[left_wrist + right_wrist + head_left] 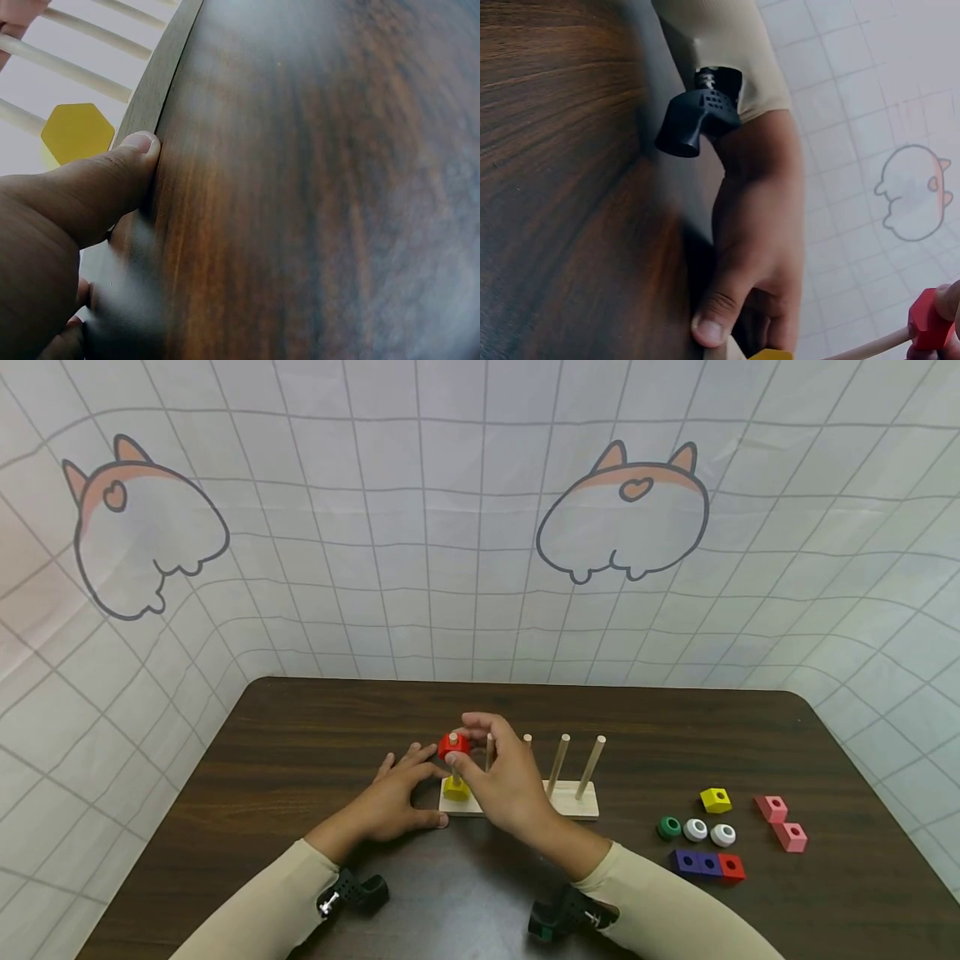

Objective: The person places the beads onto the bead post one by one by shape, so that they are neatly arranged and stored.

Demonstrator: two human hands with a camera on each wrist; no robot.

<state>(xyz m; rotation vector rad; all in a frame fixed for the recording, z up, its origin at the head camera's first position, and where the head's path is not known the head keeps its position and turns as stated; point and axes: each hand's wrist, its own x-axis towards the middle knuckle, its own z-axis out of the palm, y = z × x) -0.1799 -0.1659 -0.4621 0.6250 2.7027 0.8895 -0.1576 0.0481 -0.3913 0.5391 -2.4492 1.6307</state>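
Observation:
My right hand [513,785] pinches a red faceted bead [446,748] between thumb and fingers, around the upper part of the leftmost peg. The peg's tip shows through the bead's hole. Lower on that same peg, a yellow hexagonal bead [454,791] sits on the base of a wooden peg stand [576,807]. My left hand [399,799] grips the stand's left end. In the left wrist view the thumb [139,146] presses its front edge. In the right wrist view the red bead [924,319] is tilted slightly, and part of it hides behind fingertips.
Loose beads lie to the right: a yellow one [716,800], two pink cubes [790,837], a green round bead [667,828], two white round beads [695,831], and a row of two purple cubes [696,863] and a red cube [732,868]. A printed cloth [480,568] hangs behind the table.

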